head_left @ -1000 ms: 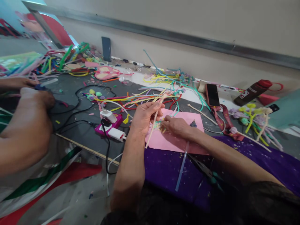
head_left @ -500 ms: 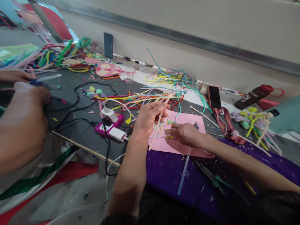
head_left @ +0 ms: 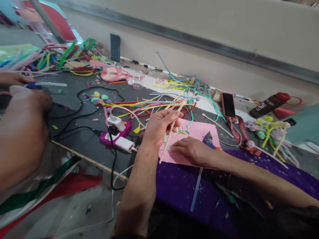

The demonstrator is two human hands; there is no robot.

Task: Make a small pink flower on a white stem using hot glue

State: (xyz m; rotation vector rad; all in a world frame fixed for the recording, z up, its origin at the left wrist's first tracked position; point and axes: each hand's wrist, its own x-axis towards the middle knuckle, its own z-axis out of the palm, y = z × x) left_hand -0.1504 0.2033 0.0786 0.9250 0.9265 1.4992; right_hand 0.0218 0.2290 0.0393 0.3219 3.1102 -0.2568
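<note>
Red-capped bottle (brown, perhaps), phone

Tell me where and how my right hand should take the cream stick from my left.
Probably pinch the cream stick on its lower length, coming with your right hand from the right. Your left hand covers the middle, while that slim, straight part slants out below it, exposed; the upper end looks thicker.
</note>
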